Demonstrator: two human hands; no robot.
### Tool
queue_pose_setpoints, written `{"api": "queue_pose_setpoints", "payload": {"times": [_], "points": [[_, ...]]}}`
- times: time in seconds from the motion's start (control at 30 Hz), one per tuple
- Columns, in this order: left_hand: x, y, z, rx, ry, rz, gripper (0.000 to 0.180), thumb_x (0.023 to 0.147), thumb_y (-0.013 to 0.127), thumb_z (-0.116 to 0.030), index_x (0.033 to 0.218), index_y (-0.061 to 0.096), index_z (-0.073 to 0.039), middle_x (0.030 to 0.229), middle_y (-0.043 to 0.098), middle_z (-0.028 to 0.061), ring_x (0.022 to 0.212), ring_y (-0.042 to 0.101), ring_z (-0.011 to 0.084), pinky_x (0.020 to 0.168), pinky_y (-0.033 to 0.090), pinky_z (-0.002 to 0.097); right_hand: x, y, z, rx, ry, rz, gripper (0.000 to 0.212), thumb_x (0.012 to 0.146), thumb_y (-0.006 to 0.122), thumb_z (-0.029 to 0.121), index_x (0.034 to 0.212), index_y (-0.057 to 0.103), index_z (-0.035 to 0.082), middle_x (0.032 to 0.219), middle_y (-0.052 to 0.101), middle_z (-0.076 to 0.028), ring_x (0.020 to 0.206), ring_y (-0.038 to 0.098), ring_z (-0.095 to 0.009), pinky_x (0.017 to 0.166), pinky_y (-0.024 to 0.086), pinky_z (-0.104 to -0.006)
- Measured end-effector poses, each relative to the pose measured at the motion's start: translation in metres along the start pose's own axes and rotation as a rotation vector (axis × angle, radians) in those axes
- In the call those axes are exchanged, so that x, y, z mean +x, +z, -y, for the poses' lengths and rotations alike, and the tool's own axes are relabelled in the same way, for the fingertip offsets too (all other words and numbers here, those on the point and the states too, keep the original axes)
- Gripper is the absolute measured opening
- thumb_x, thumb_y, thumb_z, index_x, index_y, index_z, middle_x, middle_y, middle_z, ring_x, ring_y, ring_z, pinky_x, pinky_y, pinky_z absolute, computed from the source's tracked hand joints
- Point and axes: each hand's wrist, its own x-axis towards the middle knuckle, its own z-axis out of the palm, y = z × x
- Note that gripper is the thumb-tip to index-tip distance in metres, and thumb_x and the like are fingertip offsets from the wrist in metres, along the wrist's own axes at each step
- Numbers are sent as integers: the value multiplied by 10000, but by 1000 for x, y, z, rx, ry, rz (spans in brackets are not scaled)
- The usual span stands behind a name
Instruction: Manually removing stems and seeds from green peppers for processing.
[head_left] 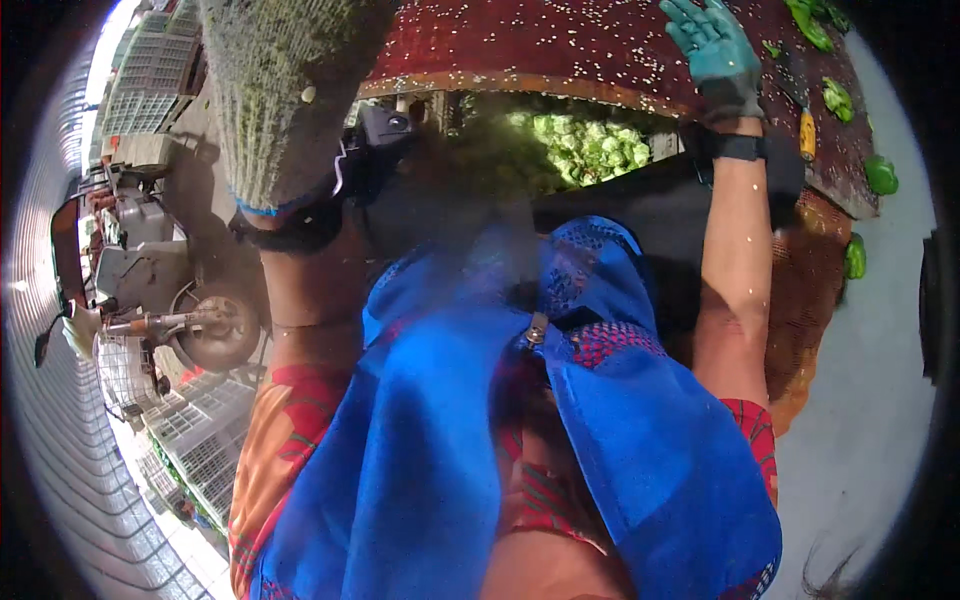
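Observation:
My left hand [290,95], in a grey knitted glove with green stains, is raised close to the camera. Its fingers run out of the picture at the top, so what they do is hidden. At the upper right, my right hand [718,55] wears a teal-coated glove. It is open above the dark red tabletop [540,40], fingers outstretched, with nothing in it. Pale seeds are scattered over that surface. Right of this hand lies a knife with a yellow handle [807,135]. Green pepper pieces [838,99] are near the knife.
Below the table edge, between my legs, sits a heap of light green pieces [590,148]. Whole green peppers [881,175] lie by the table's right side, one lower on the grey floor [860,430]. To the left stand a parked motorbike [215,330] and white plastic crates [205,435].

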Motion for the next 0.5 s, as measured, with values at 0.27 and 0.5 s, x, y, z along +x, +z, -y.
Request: {"api": "queue_pose_setpoints", "payload": {"times": [0.27, 0.5], "points": [[22, -29, -4, -192, -3, -168, 390, 896, 640, -144, 1249, 565, 4, 1194, 636, 109, 1074, 596, 172, 942, 456, 320, 18, -19, -6, 76, 116, -70, 384, 997, 469, 329, 1258, 544, 58, 1192, 636, -151, 1075, 628, -311, 886, 529, -430], [32, -68, -19, -538, -32, -296, 321, 884, 637, -130, 1177, 606, -2, 1121, 659, 95, 1013, 614, 176, 899, 470, 317, 5, -16, 7, 388, 46, 626, 496, 1032, 344, 283, 1408, 407, -35, 1412, 486, -223, 1290, 498, -366, 1043, 455, -428]]}}
